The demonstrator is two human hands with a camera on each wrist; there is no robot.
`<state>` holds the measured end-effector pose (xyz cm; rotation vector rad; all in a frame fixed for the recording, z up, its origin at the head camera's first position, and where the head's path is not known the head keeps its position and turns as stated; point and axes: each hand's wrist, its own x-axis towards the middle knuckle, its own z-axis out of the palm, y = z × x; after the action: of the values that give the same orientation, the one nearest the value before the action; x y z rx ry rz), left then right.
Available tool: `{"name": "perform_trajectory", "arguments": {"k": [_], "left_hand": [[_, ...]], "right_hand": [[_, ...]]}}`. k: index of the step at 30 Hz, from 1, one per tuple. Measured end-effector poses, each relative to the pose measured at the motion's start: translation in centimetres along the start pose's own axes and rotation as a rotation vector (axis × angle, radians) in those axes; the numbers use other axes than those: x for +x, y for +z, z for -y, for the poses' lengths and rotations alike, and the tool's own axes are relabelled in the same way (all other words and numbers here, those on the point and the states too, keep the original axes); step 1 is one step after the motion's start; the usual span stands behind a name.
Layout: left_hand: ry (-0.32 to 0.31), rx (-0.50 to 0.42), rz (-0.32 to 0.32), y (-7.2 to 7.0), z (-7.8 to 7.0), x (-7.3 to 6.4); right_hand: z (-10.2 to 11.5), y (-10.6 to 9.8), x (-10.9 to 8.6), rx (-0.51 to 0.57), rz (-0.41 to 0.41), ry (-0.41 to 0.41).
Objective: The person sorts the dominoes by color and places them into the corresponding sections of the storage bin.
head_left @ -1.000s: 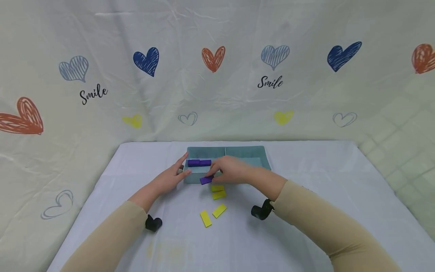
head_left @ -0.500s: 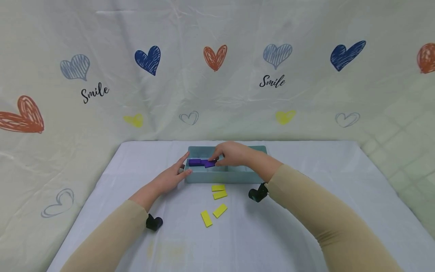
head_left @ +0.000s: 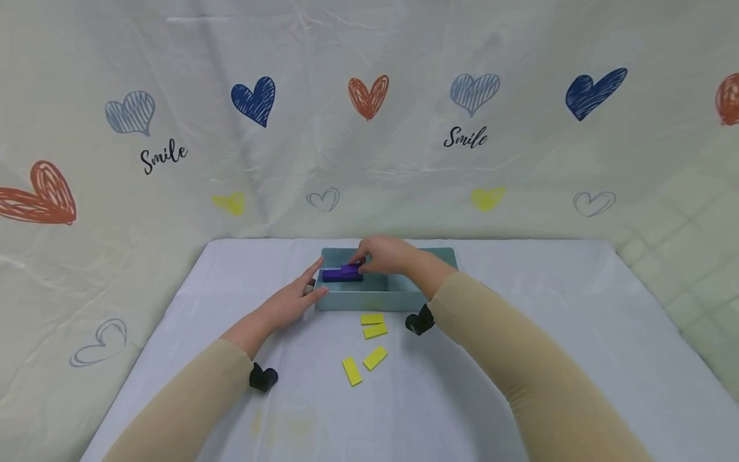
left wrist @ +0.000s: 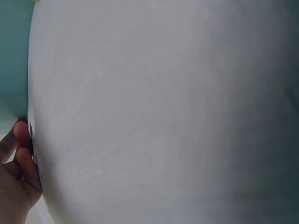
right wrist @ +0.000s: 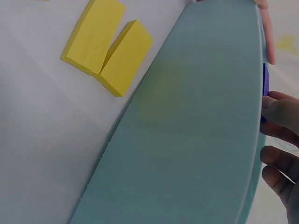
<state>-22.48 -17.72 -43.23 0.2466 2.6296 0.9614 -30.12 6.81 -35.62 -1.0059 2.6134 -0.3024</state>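
Note:
The teal divided box (head_left: 369, 301) lies at the far part of the table. My left hand (head_left: 288, 303) rests against its left end, index finger toward the back corner and thumb at the front; in the left wrist view the fingers (left wrist: 28, 165) touch the box's side. My right hand (head_left: 387, 255) reaches into the left compartment and pinches a purple block (head_left: 349, 269). It sits over or against other purple blocks (head_left: 331, 276) in that compartment. The right wrist view shows the fingertips (right wrist: 273, 109) behind the box wall, with a bit of purple beside them.
Several yellow blocks lie on the white cloth before the box: two close together (head_left: 374, 331) near its front wall, others (head_left: 352, 371) nearer the person. A patterned cloth with hearts (head_left: 368, 97) hangs behind the table. Dark wrist cameras (head_left: 263, 378) hang below the sleeves.
My right hand has carried the purple block from in front of the box over the front wall, then back and slightly left onto the other purple blocks. The left hand has stayed put.

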Motion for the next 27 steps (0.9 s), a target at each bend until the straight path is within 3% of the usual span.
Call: {"name": "perform_trajectory", "arguments": {"k": [10,27], "left_hand": [[0.01,0.0,-0.008,0.0,0.2,0.1],[0.016,-0.002,-0.017,0.2,0.3,0.3]], "right_hand": [[-0.3,1.3,1.5,-0.088,0.02,0.044],[0.2,2.3,1.6,-0.183,-0.011,0.089]]}}
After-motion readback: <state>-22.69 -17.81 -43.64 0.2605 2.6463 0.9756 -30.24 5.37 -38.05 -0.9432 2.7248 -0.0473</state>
